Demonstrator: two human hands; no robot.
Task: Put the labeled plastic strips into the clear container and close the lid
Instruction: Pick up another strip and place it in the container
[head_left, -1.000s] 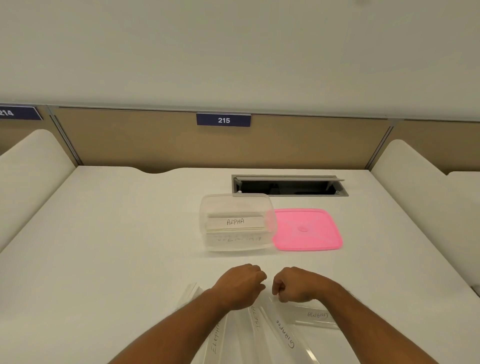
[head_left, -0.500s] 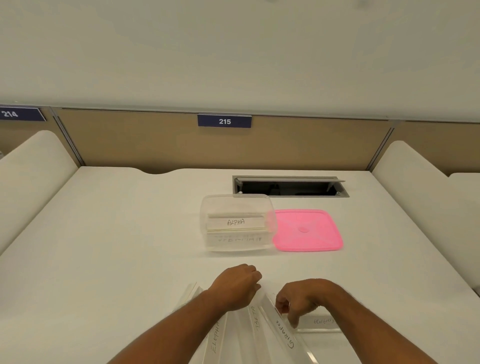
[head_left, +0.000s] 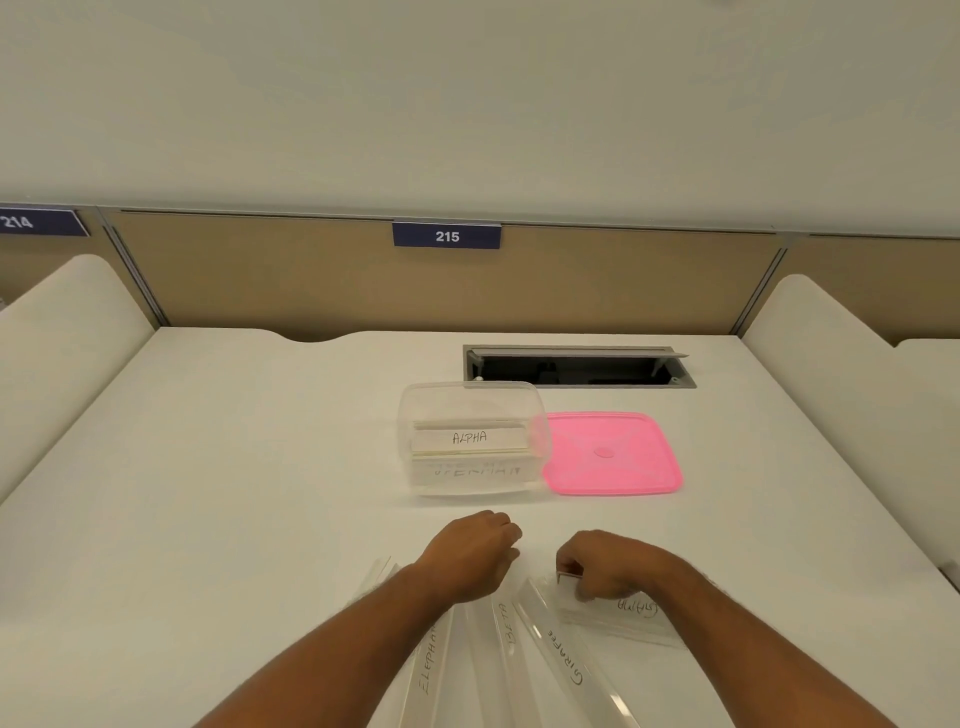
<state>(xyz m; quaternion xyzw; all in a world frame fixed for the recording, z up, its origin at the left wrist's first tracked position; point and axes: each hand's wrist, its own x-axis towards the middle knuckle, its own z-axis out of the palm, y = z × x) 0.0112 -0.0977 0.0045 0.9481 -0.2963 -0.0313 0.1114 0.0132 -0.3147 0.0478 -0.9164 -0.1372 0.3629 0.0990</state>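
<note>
The clear container (head_left: 415, 410) stands open mid-table, with a strip marked ALPHA (head_left: 470, 437) lying inside it. Its pink lid (head_left: 613, 453) lies flat just to its right. Several clear labeled strips fan out near the front edge: ELEPHANT (head_left: 430, 660), BETA (head_left: 506, 631), GIRAFFE (head_left: 563, 652). A fourth strip (head_left: 631, 613) lies crosswise at the right; its writing is unclear. My left hand (head_left: 470, 556) hovers curled above the strips' far ends, holding nothing that I can see. My right hand (head_left: 605, 564) pinches the left end of the crosswise strip.
A cable hatch (head_left: 579, 366) with its flap raised opens in the white table behind the container. Padded white dividers rise at the left (head_left: 57, 332) and right (head_left: 836, 353). A tan back panel carries a sign reading 215 (head_left: 447, 236).
My right hand has moved right and toward me, away from my left hand, and closed its fingers on the end of the crosswise strip. My left hand has barely shifted.
</note>
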